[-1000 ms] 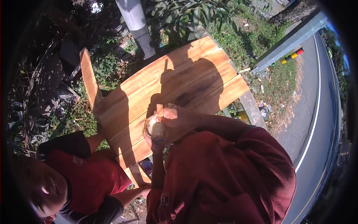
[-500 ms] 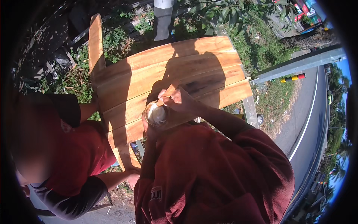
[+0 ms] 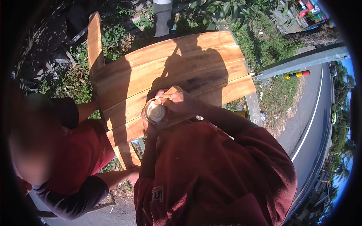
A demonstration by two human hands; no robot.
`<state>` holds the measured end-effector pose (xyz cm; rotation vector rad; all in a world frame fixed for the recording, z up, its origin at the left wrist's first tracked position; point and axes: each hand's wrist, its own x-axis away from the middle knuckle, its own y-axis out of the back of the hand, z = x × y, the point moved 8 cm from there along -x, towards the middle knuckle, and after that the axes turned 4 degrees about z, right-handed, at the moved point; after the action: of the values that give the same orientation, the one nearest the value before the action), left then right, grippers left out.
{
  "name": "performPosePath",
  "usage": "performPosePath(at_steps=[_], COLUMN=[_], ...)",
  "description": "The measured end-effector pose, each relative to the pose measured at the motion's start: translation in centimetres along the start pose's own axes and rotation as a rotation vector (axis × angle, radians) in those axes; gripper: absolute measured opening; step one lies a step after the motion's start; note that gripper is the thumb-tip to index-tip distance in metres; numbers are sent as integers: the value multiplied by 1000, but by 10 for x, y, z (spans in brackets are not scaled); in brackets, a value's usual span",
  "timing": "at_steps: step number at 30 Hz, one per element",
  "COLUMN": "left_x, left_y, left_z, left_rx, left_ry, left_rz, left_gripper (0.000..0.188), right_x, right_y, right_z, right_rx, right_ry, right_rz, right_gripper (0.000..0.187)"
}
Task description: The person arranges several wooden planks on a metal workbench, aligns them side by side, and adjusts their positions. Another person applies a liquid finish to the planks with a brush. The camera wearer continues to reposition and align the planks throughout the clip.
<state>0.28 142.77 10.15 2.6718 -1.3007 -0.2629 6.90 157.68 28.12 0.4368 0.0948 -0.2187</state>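
Observation:
My left hand [image 3: 151, 130] holds a small round brown-rimmed container [image 3: 146, 112], fingers wrapped about its side, over the near part of the wooden plank tabletop [image 3: 147, 81]. Inside is a thick white substance [image 3: 156, 112] with a swirled surface. My right hand [image 3: 180, 103] grips a flat, light wooden-looking stick [image 3: 172, 91]. It slants up and away from the container's opening; its lower end is partly hidden by the fingers, and I cannot tell its exact kind.
At the left a person [image 3: 83, 147] in a red and dark shirt sits or stands by the planks, one hand [image 3: 134, 175] near a lower board. Plants and a grey post [image 3: 163, 19] are behind the planks. A metal rail [image 3: 301, 62] and a road [image 3: 309, 132] lie to the right.
Both my hands and the container have shifted slightly; the stick now tilts differently in my right hand. The white substance's surface looks more swirled. The view has moved a little.

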Motion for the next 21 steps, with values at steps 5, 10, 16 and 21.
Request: performPosePath(at_steps=[5, 10, 16, 21], left_x=[-2, 5, 3, 1], left_y=[-1, 7, 7, 3], left_z=[-18, -22, -14, -28], left_rx=[86, -109, -226, -211], left_ry=[55, 153, 173, 237], left_rz=[-19, -64, -44, -30], left_gripper=[111, 120, 124, 120], right_x=[7, 21, 9, 19], right_y=[-18, -26, -13, -25], right_z=[20, 2, -42, -2], right_rx=[136, 379, -136, 254], right_ry=[118, 182, -123, -8], right_rz=[31, 120, 124, 38], right_gripper=[16, 25, 24, 26])
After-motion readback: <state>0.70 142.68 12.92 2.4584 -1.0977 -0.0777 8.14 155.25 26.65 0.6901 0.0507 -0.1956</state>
